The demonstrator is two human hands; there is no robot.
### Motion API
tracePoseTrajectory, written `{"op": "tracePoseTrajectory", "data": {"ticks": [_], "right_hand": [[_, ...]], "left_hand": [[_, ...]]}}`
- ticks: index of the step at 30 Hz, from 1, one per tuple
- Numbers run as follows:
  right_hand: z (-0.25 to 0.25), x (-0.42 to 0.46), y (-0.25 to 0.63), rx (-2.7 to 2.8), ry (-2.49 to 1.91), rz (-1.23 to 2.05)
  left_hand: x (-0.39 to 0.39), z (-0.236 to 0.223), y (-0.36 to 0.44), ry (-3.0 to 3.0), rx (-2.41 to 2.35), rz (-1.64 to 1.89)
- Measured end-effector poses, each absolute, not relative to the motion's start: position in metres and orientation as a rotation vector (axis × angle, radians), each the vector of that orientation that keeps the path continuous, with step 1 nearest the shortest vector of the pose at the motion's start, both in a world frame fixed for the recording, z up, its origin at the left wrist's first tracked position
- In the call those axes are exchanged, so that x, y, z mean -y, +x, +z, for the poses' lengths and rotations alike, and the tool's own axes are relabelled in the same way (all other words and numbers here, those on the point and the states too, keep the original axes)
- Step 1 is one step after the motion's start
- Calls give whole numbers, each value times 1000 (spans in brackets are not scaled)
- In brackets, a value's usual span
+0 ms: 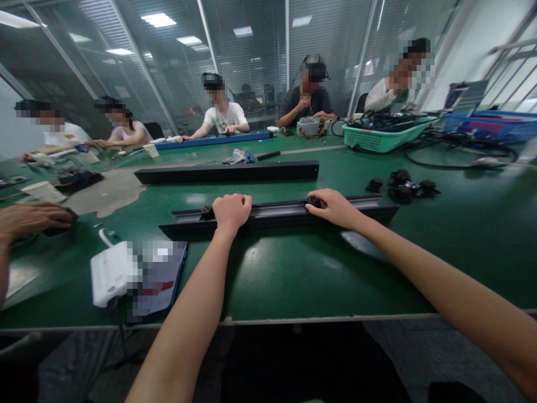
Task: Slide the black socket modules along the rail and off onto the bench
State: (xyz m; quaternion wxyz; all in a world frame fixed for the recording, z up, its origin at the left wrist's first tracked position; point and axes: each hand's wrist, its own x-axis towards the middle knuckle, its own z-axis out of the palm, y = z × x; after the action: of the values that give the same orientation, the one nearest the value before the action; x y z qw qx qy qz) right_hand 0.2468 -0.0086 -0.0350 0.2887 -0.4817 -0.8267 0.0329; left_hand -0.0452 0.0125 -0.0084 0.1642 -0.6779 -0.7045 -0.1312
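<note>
A long black metal channel lies crosswise on the green table in front of me, its trough facing up. My left hand is closed over its left part, the fingertips hidden behind the knuckles. Just left of that hand, a small black part sits in the trough. My right hand pinches another small black fitting between thumb and fingers, at the channel's right half. Whether this fitting touches the trough floor, I cannot tell.
Behind lies a second black bar. Several loose black fittings are at the right, near a green basket of cables. A white device and a phone-like slab lie front left, near another person's hand. Several people sit opposite.
</note>
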Motion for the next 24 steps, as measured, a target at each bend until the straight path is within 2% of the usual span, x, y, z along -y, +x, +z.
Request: {"op": "tracePoseTrajectory", "data": {"ticks": [24], "right_hand": [[-28,13,260,2183,-1330,166]], "left_hand": [[-14,-10,-46,-1940,1985,-414]]}}
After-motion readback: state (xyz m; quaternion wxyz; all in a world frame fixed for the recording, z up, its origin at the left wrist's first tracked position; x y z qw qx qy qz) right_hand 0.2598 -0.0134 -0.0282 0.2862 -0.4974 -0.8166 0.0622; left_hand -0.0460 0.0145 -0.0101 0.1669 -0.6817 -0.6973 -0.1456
